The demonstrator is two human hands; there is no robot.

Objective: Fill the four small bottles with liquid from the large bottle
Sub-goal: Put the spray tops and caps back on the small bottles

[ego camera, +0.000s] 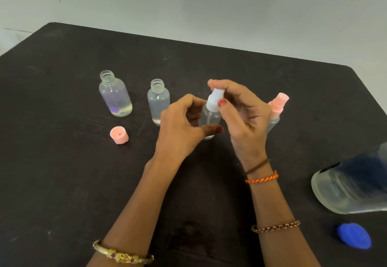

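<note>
Dark, matte counter (62, 183) carries, nearest at 4 o'clock, a blue cap (354, 235) and the uncapped large bottle (351, 185) of clear, ribbed plastic. At centre the left hand (180, 128) fingers wrap a small spray bottle (210, 118) while the right hand (245, 112) fingers pinch its white pump top (215, 97); a slip could tip it. Farther at 10 o'clock stand 2 open small bottles (116, 97) (158, 103) behind a peach cap (119, 135), and at 2 o'clock a peach-topped bottle (276, 107).

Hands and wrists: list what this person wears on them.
Both forearms are bare, no sleeves. The left hand has red nail polish, with a gold bangle set with dark red stones on that forearm. The right hand also has red nails; that arm carries a brown band, an orange braided thread and a copper-coloured chain bracelet.
</note>
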